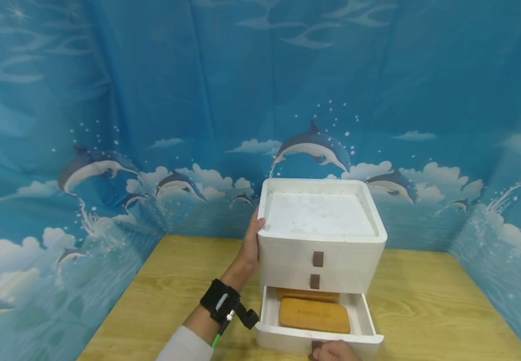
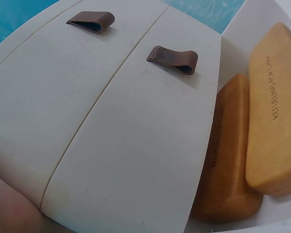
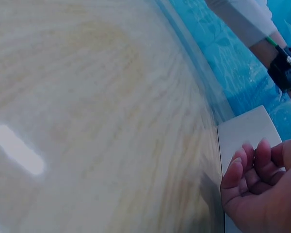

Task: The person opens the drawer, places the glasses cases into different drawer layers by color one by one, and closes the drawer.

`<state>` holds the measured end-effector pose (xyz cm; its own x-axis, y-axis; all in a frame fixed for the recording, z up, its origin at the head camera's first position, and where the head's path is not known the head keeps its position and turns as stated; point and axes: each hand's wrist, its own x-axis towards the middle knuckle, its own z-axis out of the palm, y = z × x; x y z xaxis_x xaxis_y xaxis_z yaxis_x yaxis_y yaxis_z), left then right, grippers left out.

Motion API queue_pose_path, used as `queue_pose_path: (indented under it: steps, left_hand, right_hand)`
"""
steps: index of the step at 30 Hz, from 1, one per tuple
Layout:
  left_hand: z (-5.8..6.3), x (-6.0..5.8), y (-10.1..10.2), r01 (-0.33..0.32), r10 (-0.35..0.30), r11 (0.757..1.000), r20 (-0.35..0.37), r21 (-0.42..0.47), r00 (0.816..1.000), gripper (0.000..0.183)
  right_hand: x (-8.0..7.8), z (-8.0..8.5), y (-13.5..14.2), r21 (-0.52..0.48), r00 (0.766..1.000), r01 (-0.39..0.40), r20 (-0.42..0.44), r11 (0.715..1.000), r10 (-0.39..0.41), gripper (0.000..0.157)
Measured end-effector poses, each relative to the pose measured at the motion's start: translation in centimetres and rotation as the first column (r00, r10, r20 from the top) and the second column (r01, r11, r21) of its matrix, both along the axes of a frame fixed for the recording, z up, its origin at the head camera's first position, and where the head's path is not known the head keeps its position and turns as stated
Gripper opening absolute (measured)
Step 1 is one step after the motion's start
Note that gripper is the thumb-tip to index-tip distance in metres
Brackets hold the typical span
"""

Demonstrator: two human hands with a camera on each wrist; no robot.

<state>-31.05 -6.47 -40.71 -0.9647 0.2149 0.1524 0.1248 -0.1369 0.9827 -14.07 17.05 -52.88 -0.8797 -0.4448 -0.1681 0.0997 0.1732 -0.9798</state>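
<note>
A white cabinet [image 1: 323, 213] with small drawers stands on the table. My left hand [image 1: 252, 240] lies along its left side, thumb at the top rim. The bottom drawer [image 1: 267, 318] is pulled out. Inside it, a mustard-yellow glasses case [image 1: 314, 315] lies in front of a browner glasses case [image 1: 307, 295]; in the left wrist view both show embossed lettering. At the drawer's front, my right hand [image 1: 336, 351], partly cut off by the frame edge, pinches the brown pull tab [image 1: 316, 346]. Its fingers are curled in the right wrist view.
Two more brown pull tabs, an upper one [image 1: 318, 258] and a lower one [image 1: 315, 281], mark the shut drawers above. A wood-grain table [image 1: 188, 281] carries the cabinet. Behind and at the sides hangs a blue dolphin-print sheet [image 1: 224, 100]. The cabinet's top is a shallow rimmed tray [image 1: 319, 213].
</note>
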Motion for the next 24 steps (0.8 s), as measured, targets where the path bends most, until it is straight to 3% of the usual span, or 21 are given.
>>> queue_pose_path:
  steps: [5, 8, 14, 24]
  left_hand:
    - [0.1, 0.0, 0.0, 0.011, -0.011, 1.0, -0.014, 0.013, 1.0, 0.069]
    - [0.0, 0.0, 0.0, 0.012, -0.012, 1.0, -0.017, 0.013, 1.0, 0.069]
    - [-0.1, -0.1, 0.0, 0.007, -0.007, 1.0, -0.012, 0.008, 1.0, 0.07]
    - [-0.2, -0.1, 0.0, 0.008, -0.008, 1.0, -0.029, 0.007, 1.0, 0.068]
  right_hand:
    - [-1.1, 0.6, 0.1, 0.207, 0.99, 0.04, -0.141, 0.977, -0.011, 0.041]
    - [-1.8, 0.8, 0.2, 0.238, 0.991, 0.035, -0.134, 0.971, -0.003, 0.037]
    - [-2.8, 1.2, 0.0, 0.202, 0.998, 0.02, -0.07, 0.979, -0.006, 0.039]
    - [-4.8, 1.3, -0.3, 0.129, 0.997, 0.045, -0.066, 0.991, -0.036, 0.04]
